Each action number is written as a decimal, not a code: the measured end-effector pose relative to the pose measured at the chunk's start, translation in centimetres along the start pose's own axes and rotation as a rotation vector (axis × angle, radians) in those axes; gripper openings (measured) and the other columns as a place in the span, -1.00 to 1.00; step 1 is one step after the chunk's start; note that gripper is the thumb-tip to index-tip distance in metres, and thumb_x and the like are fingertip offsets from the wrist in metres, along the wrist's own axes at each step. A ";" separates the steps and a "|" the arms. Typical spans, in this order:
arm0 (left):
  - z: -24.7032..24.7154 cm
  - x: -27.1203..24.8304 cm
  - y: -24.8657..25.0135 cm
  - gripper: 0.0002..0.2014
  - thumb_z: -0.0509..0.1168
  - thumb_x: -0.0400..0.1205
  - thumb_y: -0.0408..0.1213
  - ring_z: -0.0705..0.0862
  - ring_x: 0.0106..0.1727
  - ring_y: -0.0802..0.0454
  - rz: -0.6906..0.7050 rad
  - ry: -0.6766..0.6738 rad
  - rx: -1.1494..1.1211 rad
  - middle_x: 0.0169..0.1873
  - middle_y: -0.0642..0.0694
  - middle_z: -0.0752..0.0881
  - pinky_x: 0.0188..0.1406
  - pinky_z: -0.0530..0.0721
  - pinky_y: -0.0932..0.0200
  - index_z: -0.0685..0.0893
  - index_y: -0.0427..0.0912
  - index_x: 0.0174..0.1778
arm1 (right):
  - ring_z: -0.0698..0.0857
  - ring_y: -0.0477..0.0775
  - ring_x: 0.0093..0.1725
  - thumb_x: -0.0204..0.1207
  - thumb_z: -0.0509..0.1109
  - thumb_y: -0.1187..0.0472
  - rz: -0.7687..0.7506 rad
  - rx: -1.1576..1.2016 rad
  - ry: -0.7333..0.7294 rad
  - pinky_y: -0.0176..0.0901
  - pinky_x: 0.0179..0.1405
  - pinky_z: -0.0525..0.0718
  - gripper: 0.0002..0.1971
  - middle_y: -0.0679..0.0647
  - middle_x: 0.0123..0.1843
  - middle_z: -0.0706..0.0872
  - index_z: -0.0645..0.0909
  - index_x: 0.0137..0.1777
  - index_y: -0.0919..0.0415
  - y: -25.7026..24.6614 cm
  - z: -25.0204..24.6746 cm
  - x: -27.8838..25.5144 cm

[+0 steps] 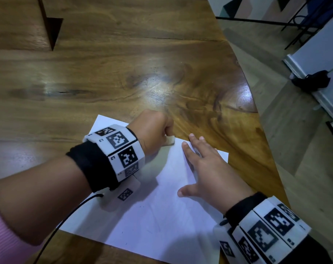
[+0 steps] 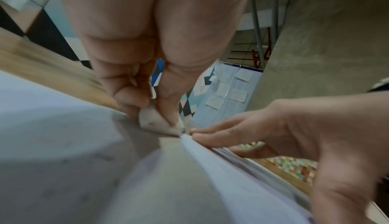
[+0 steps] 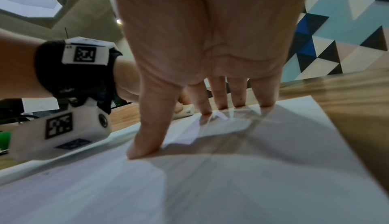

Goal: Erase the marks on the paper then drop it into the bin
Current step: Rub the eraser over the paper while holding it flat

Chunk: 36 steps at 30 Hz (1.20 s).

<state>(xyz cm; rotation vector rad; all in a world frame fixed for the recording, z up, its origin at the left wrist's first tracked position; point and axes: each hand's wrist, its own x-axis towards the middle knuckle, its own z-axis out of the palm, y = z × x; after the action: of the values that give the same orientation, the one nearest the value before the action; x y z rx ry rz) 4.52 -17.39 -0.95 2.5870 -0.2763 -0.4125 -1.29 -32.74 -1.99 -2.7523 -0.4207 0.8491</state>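
The paper [image 1: 161, 216] lies flat on the wooden table [image 1: 123, 73], near its curved right edge, one corner pointing away from the person. Faint grey pencil traces and a few small dark specks show on its lower half; how much marking is left near the top is hard to tell. At the far edge of the sheet sits the eraser [image 1: 170, 142], a small off-white block, its underside on the paper right at the border with the wood. The left hand [image 1: 152, 130] pinches it, thumb and curled fingers clamped around the block, the fist held low so the rubbing force goes straight down. Just beside it the right hand [image 1: 209, 174] rests spread on the sheet, fingers straight and apart, thumb splayed toward the person, fingertips [image 3: 265, 102] pressing the paper down; this most likely keeps the thin sheet from sliding or buckling under the strokes, since it creases slightly beneath them. The erasing step looks to be under way. No bin appears in any view
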 end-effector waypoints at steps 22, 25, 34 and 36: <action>-1.2 -0.4 -2.5 -0.86 0.43 0.41 -0.39 0.69 -0.21 -0.07 -0.073 -0.088 -0.064 -0.34 -0.06 0.76 -0.35 0.47 0.37 0.68 -0.04 -0.35 | -0.36 -0.06 0.63 0.30 0.51 -0.15 0.012 0.013 0.004 -0.04 0.66 -0.11 0.12 -0.09 0.66 -0.39 -0.21 0.64 0.03 0.0 0.2 0.1; -0.9 -0.2 -1.9 -0.93 0.40 0.42 -0.41 0.70 -0.15 -0.12 -0.053 -0.010 -0.094 -0.26 -0.14 0.78 -0.24 0.55 0.30 0.70 -0.14 -0.30 | -0.36 -0.06 0.63 0.30 0.52 -0.15 0.010 0.012 0.007 -0.03 0.66 -0.14 0.12 -0.09 0.66 -0.38 -0.21 0.64 0.03 0.1 0.3 0.1; 0.0 0.0 -0.7 -0.91 0.39 0.44 -0.34 0.54 -0.24 0.02 -0.006 0.008 -0.033 -0.51 0.14 0.52 -0.26 0.44 0.26 0.73 -0.18 -0.17 | -0.36 -0.06 0.63 0.30 0.51 -0.16 0.005 0.013 0.012 -0.06 0.65 -0.17 0.12 -0.08 0.66 -0.38 -0.21 0.64 0.04 0.1 0.3 0.0; 0.3 -0.5 -0.7 -0.92 0.39 0.45 -0.31 0.53 -0.25 0.01 0.015 -0.004 -0.026 -0.51 0.14 0.50 -0.31 0.42 0.24 0.71 -0.20 -0.17 | -0.36 -0.06 0.63 0.30 0.51 -0.16 0.004 0.016 0.014 -0.06 0.65 -0.17 0.12 -0.08 0.66 -0.38 -0.21 0.64 0.04 0.2 0.4 0.0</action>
<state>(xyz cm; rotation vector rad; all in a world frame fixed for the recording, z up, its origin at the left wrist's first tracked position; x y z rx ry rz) 4.04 -16.78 -1.50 2.5575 -0.2898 -0.4134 -1.44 -32.83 -2.34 -2.7434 -0.4044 0.8302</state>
